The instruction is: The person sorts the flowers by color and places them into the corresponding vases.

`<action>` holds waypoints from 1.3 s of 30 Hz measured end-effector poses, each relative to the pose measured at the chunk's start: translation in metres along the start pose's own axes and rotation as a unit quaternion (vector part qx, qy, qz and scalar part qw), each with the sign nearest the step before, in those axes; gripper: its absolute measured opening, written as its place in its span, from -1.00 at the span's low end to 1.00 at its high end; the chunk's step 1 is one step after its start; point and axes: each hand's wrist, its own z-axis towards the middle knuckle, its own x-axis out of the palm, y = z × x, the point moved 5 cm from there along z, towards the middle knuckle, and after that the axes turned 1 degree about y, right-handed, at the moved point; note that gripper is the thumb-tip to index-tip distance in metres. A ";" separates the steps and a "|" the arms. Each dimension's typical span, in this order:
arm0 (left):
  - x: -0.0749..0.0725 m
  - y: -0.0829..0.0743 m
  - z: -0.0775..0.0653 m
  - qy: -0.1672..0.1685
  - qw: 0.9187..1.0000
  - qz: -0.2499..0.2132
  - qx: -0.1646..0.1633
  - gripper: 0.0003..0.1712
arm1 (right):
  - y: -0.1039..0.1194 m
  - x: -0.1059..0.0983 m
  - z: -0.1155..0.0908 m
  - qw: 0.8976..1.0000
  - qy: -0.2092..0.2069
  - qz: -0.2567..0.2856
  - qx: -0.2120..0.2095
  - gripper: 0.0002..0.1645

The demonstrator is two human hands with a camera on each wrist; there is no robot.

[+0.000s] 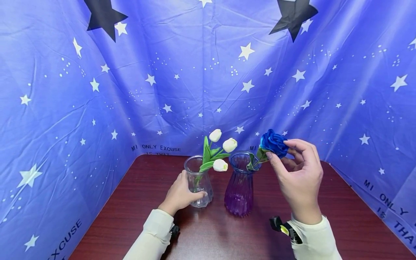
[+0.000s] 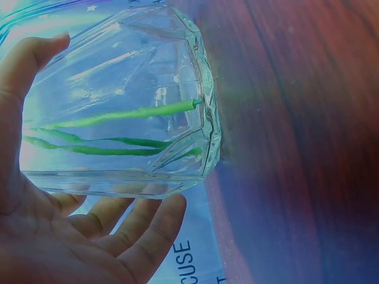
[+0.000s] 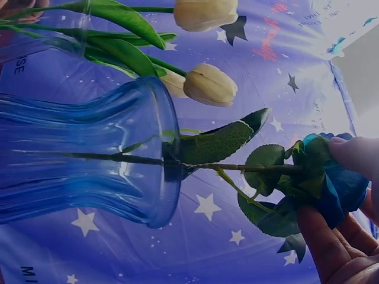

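My left hand [image 1: 178, 195] grips a clear glass vase [image 1: 206, 187], thumb on one side and fingers round the other. White tulips [image 1: 229, 145] with green leaves stand in it, leaning right; their green stems [image 2: 130, 113] show through the glass in the left wrist view. To its right stands a ribbed glass vase [image 1: 239, 196], blue at the rim and purple below. My right hand [image 1: 302, 177] holds a blue rose [image 1: 274, 142] by its bloom, between thumb and fingers. The rose's dark stem [image 3: 133, 158] passes through the ribbed vase's mouth, its leaves around the rim.
Both vases are on a dark red-brown wooden table [image 1: 143, 216]. A blue cloth [image 1: 201, 90] printed with stars and lettering hangs behind and along both sides. A small black device [image 1: 276, 223] is strapped at the right wrist.
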 end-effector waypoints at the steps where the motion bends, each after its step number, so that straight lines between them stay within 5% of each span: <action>1: 0.000 0.000 0.000 0.000 1.000 0.001 0.000 0.12 | -0.001 0.001 0.000 1.000 0.000 0.000 -0.001 -0.39; 39: 0.001 0.001 -0.001 -0.005 1.000 -0.006 -0.002 0.11 | -0.041 0.022 -0.014 0.990 0.092 -0.106 -0.033 -0.45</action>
